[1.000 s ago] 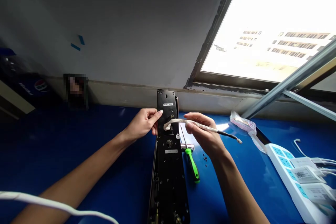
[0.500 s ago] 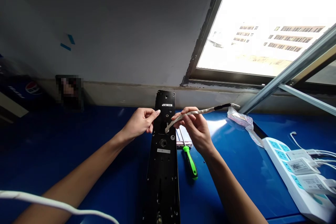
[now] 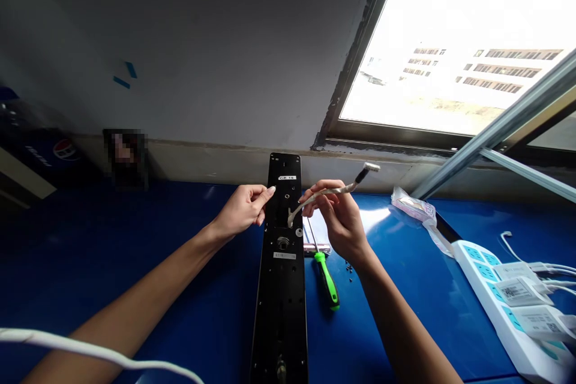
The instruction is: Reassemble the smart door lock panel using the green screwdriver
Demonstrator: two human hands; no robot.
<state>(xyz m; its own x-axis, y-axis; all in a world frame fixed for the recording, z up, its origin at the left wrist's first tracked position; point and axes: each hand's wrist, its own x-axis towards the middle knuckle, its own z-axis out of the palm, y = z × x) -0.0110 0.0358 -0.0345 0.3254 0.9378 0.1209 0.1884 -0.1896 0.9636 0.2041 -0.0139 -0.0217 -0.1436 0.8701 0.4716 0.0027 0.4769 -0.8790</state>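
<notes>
A long black metal case (image 3: 281, 294) stands in the middle, with screw holes, a round socket and small white labels on its face. My left hand (image 3: 245, 209) is closed at its upper left edge, thumb against the face and the other fingers curled, partly hidden. From a slot in the case comes a white wrapped cable (image 3: 315, 195). It runs through the fingers of my right hand (image 3: 339, 216), which grips it at the case's right side. The cable's free end has a black section and a flat pale connector (image 3: 371, 167), pointing up and right.
A green-handled screwdriver (image 3: 327, 282) lies right of the case, near several small screws (image 3: 349, 267). Farther right are a plastic packet (image 3: 413, 204) and a white power strip (image 3: 490, 306) with plugged-in adapters. A white cable (image 3: 90, 348) crosses the lower left. Wall and window stand behind.
The cable's connector end has risen and swung left, with its flat face turned more toward me. The case has tilted slightly. Both hands keep nearly the same places.
</notes>
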